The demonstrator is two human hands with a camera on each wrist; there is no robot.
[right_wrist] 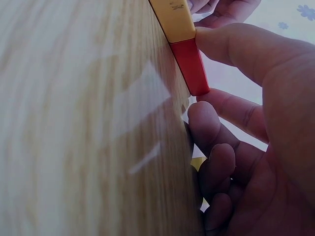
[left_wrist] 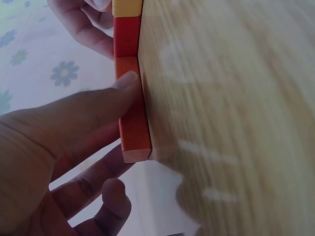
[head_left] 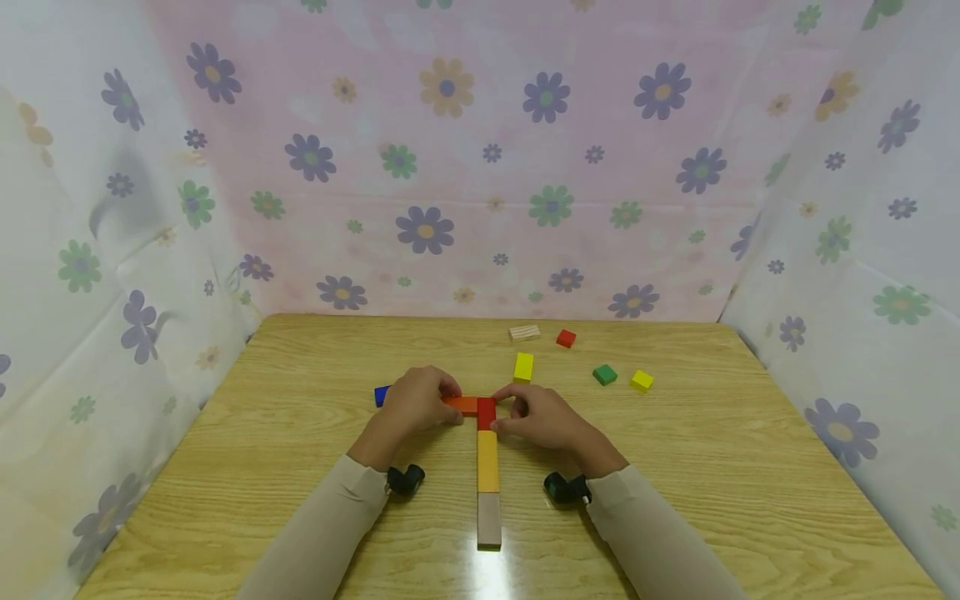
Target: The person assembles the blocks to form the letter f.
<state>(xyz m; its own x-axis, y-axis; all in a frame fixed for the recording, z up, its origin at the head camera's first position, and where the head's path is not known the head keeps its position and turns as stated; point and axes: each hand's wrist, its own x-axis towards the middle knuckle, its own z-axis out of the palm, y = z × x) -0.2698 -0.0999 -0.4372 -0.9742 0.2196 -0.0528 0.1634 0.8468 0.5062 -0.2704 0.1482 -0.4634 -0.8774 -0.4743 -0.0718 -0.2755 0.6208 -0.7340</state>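
Observation:
In the head view, my left hand [head_left: 414, 404] pinches an orange block [head_left: 467, 406], thumb on the near side and fingers on the far side. The block's right end meets the side of a red block [head_left: 487, 414]. My right hand [head_left: 546, 419] holds that red block, its index fingertip at the far end and its thumb by the near right corner. Toward me the line continues with an amber block [head_left: 487, 461] and a pale wooden block [head_left: 489, 518]. The right wrist view shows the red block [right_wrist: 189, 66] end to end with the amber block [right_wrist: 173, 22].
Behind my left hand a blue block [head_left: 382, 395] is partly hidden. Beyond my right hand lie a yellow block [head_left: 523, 367], a striped wooden block [head_left: 524, 333], a small red block [head_left: 566, 338], a green block [head_left: 605, 374] and a smaller yellow one. Flowered cloth walls surround the table [head_left: 300, 358].

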